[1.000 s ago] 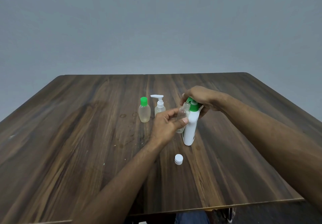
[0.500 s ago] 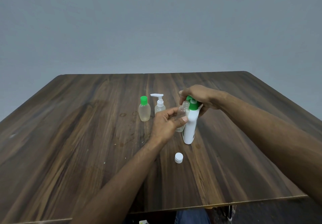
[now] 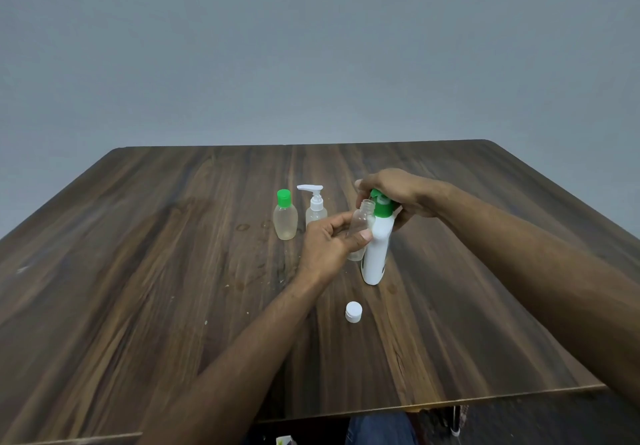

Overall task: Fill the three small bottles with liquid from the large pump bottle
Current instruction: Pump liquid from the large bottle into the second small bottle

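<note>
Both hands [image 3: 327, 242] [image 3: 394, 191] still hold bottle [image 3: 360, 226] against pump bottle [image 3: 377, 254].

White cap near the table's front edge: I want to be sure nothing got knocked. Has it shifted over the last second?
No. The white cap lies just as far in front of the large pump bottle and the green-capped bottle as before.

We see only small changes. The left hand [image 3: 329, 243] now holds the open clear bottle [image 3: 360, 229] a little more upright than one second ago, and its mouth sits closer under the green pump head [image 3: 381, 203] of the large white bottle [image 3: 375, 254]. The right hand [image 3: 394, 195] sits slightly lower on this pump head. The whole view also shifts a little, so the table's near edge appears lower.
</note>
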Action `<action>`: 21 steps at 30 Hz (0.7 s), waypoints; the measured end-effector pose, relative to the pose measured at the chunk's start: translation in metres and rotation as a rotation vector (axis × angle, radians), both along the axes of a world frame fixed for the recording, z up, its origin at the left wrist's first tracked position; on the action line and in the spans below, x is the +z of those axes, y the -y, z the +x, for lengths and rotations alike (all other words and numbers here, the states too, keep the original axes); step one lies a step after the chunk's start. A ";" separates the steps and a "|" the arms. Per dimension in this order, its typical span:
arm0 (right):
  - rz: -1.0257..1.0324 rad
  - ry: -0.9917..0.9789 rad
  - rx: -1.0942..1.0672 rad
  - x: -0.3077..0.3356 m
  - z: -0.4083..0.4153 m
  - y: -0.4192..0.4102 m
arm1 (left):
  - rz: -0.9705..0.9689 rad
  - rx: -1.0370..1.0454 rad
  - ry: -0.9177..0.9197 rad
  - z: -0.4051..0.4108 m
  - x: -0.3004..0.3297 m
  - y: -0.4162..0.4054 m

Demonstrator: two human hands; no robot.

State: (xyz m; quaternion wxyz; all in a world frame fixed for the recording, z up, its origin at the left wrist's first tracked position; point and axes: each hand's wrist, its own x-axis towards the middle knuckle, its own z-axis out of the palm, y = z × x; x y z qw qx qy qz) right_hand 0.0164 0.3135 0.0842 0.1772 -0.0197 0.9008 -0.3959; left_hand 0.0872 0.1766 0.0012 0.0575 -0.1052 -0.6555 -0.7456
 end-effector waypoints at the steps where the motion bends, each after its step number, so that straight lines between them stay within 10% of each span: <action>1: 0.014 -0.011 0.004 0.001 0.001 0.001 | 0.001 0.004 0.002 0.000 0.000 0.000; 21: 0.044 -0.059 0.025 -0.001 0.002 0.002 | 0.012 0.018 0.012 -0.002 -0.002 -0.001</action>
